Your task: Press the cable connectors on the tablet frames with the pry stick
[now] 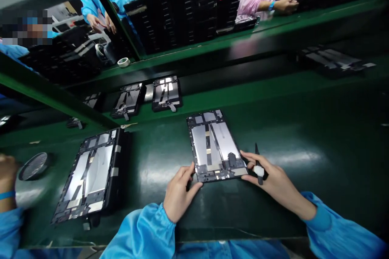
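An opened tablet (214, 145), with its silver batteries and dark ribbon cables showing, lies at the middle of the green bench. My left hand (180, 192) grips its near left corner between thumb and fingers. At the near right corner, the thumb and forefinger of my right hand (270, 174) hold the edge. A slim black pointed tool (259, 169), perhaps tweezers, with a white band around it, is tucked in that same hand. To the left, another opened tablet (94, 170) rests on top of a dark stack.
More opened tablets (166, 92) sit on the conveyor line beyond the bench. A round black mesh-like dish (34, 166) stands at left, beside a co-worker's arm (7, 194). A green post (60, 93) crosses the left side. A tape roll (123, 62) lies on the ledge.
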The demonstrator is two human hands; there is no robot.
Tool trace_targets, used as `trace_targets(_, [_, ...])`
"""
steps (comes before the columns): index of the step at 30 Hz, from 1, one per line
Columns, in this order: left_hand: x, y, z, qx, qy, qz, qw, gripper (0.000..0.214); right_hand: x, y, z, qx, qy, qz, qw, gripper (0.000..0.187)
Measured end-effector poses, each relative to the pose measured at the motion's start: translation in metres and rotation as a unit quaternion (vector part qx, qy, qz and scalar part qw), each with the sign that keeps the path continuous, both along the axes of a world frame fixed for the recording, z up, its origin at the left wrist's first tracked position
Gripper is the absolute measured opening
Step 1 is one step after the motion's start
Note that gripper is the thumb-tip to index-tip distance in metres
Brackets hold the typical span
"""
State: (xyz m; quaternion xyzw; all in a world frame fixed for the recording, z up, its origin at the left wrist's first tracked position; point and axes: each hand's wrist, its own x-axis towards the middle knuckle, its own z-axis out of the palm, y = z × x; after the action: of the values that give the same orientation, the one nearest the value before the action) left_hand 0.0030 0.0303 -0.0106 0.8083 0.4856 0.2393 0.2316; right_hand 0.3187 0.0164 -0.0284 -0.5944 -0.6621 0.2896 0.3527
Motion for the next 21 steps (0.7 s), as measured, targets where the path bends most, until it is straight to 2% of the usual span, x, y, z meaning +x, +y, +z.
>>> trace_targets(3, [0.004,0.003,0.014,0.032,0.006,0.005,0.999,0.046,-0.009,0.000,0.014,0.029,-0.004,-0.015,0.999,0.055])
trace_targets(5, [0.009,0.006,0.021,0.025,-0.018,0.002,1.000,0.040,-0.023,0.002,0.025,0.057,0.010,0.001,0.998,0.046])
trace_targets(9, [0.021,0.011,0.022,-0.024,-0.068,-0.006,0.997,0.016,-0.062,0.012,0.040,0.053,0.047,0.129,0.989,0.026])
trace_targets(12, [0.024,0.013,0.017,-0.057,-0.112,-0.009,0.992,0.014,-0.082,0.022,0.042,0.008,0.053,0.183,0.982,0.026])
trace_targets(15, [0.023,0.013,0.013,-0.079,-0.142,-0.010,0.987,0.010,-0.088,0.028,0.041,-0.008,0.057,0.189,0.980,0.025])
trace_targets(21, [0.020,0.013,0.017,-0.036,-0.088,-0.026,0.995,0.008,-0.088,0.027,0.041,0.003,0.070,0.186,0.980,0.033])
